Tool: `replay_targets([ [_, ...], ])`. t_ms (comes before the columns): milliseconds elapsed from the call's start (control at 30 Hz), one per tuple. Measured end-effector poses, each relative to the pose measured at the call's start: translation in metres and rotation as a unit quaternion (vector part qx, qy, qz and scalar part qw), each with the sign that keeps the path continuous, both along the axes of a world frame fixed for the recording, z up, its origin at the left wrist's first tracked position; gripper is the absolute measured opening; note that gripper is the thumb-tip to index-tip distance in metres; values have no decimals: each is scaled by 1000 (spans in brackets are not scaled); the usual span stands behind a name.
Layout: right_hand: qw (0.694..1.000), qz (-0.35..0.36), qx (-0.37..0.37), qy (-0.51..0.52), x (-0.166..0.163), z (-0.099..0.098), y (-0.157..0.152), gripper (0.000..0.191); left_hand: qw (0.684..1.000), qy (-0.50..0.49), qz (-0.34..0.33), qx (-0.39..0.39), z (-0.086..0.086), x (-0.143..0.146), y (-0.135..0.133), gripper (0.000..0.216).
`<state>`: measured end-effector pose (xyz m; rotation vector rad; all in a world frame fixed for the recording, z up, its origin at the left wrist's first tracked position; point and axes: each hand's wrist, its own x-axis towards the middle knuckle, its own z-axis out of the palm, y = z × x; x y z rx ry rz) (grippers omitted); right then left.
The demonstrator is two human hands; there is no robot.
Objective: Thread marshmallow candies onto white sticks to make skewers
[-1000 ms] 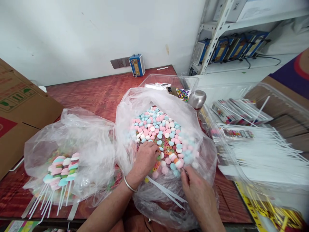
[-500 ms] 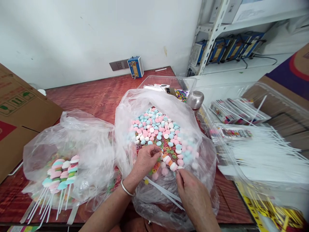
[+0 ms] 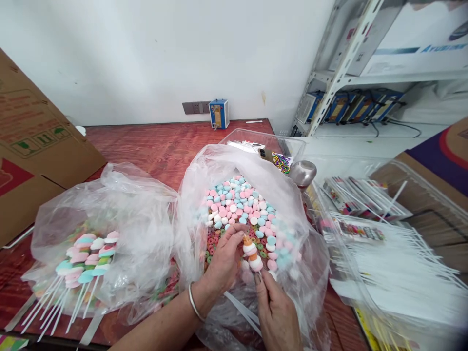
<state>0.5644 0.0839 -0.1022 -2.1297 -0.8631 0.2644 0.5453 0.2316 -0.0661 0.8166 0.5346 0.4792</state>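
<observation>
My right hand [image 3: 278, 309] pinches the white stick of a candy skewer [image 3: 252, 256] just under its lowest piece. Pink-and-white marshmallows and orange cereal rings alternate up the skewer, which leans slightly left. At its top, the thumb and fingers of my left hand [image 3: 225, 256] close on the tip beside an orange ring; the fingers partly hide this contact. Both hands are over an open clear plastic bag [image 3: 193, 180] with pink, blue and white marshmallows [image 3: 237, 204] and coloured cereal rings [image 3: 213, 241]. Loose white sticks [image 3: 243, 312] lie below my left hand.
Several finished skewers [image 3: 86, 261] rest on another plastic bag [image 3: 139, 195] at left, beside a cardboard box [image 3: 36, 126]. A clear bin [image 3: 354, 273] of white sticks stands at right. Behind are a metal cup [image 3: 302, 174] and a blue device [image 3: 219, 114].
The skewer has turned more upright, and my right hand has swung lower and left beneath it. My left hand stays at the tip. The camera view has shifted slightly.
</observation>
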Motion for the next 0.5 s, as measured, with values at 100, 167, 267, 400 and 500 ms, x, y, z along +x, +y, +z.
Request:
replay_targets([
  [100,999,-16,-18,-27,-6,-6,2,51,997,-34,-47,-42,10,1,-13,30],
  [167,998,-21,-38,-45,-10,-9,2,54,998,-28,-47,-42,12,1,-21,35],
  [267,994,-26,-78,-70,-11,-11,1,54,998,-19,-17,-55,8,3,-30,33],
  [400,989,-28,-116,-86,-11,-7,2,49,997,-15,0,-75,-4,4,-40,33],
  [500,993,-32,-99,-57,-8,-2,9,45,998,1,-2,-69,-10,2,-46,38],
])
